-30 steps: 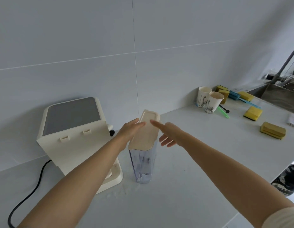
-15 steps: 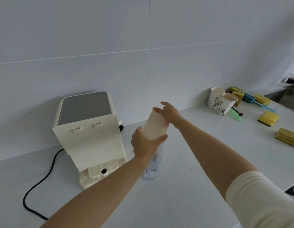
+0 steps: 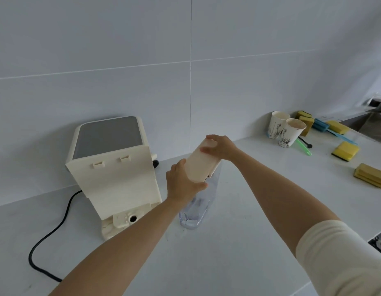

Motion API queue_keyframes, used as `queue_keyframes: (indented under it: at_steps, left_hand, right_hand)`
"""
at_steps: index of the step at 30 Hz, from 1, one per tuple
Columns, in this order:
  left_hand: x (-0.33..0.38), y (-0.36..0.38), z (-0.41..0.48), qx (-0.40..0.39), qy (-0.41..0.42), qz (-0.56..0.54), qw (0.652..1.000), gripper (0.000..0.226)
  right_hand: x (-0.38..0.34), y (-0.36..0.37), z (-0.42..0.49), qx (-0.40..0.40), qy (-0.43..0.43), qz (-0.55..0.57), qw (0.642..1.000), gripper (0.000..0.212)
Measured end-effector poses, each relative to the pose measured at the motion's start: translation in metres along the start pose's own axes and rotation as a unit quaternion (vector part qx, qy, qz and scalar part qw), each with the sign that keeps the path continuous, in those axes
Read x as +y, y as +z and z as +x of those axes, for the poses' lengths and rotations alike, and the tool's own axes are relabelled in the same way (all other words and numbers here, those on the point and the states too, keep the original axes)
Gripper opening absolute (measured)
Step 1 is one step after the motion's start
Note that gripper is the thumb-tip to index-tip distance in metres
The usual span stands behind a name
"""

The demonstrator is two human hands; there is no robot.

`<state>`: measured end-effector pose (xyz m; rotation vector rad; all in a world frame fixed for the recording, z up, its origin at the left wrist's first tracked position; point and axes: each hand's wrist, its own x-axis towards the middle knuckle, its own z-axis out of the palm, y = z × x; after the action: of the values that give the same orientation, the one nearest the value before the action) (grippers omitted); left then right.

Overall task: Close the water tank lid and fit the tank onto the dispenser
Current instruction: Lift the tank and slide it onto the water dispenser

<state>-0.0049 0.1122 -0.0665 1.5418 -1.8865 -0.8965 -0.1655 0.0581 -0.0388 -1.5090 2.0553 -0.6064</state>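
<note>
A clear plastic water tank (image 3: 196, 212) stands upright on the white counter, just right of the cream dispenser (image 3: 114, 169). Its cream lid (image 3: 201, 165) lies tilted across the tank's top, with the right edge raised a little. My left hand (image 3: 183, 182) grips the lid's near end and the tank's rim. Over the lid's far end sits my right hand (image 3: 222, 148), fingers wrapped around it. The dispenser shows its back face with two small slots and a round port in its base (image 3: 132, 218).
A black power cord (image 3: 53, 227) runs from the dispenser across the counter at left. Two paper cups (image 3: 285, 132) stand at the back right, with yellow sponges (image 3: 345, 150), a blue brush and a green stick beyond. A sink corner (image 3: 373, 120) is far right.
Both hands went from reaching for the upright open lid to grasping it. The lid has swung down onto the tank's top. The camera has shifted, so everything sits further right.
</note>
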Motion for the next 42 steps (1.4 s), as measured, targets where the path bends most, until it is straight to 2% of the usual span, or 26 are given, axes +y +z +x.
queue_keyframes:
  at_steps: [6, 12, 15, 18, 29, 32, 35, 39, 42]
  left_hand:
    - [-0.007, -0.027, 0.016, -0.110, 0.006, -0.038, 0.993, 0.092]
    - [-0.010, -0.057, 0.039, -0.189, 0.037, 0.052, 0.980, 0.093]
    - [-0.009, -0.067, 0.050, -0.203, 0.052, 0.109, 0.972, 0.094]
    - [-0.011, -0.073, 0.056, -0.209, 0.043, 0.119, 0.970, 0.094]
    - [-0.022, -0.073, 0.061, -0.231, 0.010, -0.012, 0.973, 0.094]
    - [-0.030, -0.066, 0.057, -0.227, -0.001, -0.051, 0.973, 0.104]
    - [-0.041, -0.058, 0.054, -0.213, -0.009, -0.095, 0.972, 0.118]
    - [-0.053, -0.047, 0.052, -0.185, -0.030, -0.135, 0.973, 0.127]
    - [-0.062, -0.040, 0.048, -0.180, -0.053, -0.187, 0.964, 0.123]
  right_hand:
    - [0.018, -0.011, -0.005, -0.002, 0.007, -0.018, 1.000, 0.067]
    - [0.024, -0.012, -0.018, -0.003, 0.023, -0.008, 1.000, 0.066]
    - [0.026, -0.009, -0.024, 0.005, 0.027, -0.012, 1.000, 0.067]
    - [0.026, -0.006, -0.032, 0.005, 0.039, -0.011, 0.999, 0.064]
    - [0.025, 0.007, -0.056, 0.042, 0.068, -0.049, 0.996, 0.070]
    - [0.028, 0.006, -0.060, 0.022, 0.058, -0.001, 0.998, 0.063]
    - [0.032, 0.002, -0.063, -0.005, 0.067, 0.122, 0.990, 0.060]
    - [0.043, -0.003, -0.065, -0.049, 0.066, 0.228, 0.970, 0.079]
    - [0.053, -0.003, -0.069, -0.091, 0.048, 0.267, 0.958, 0.094]
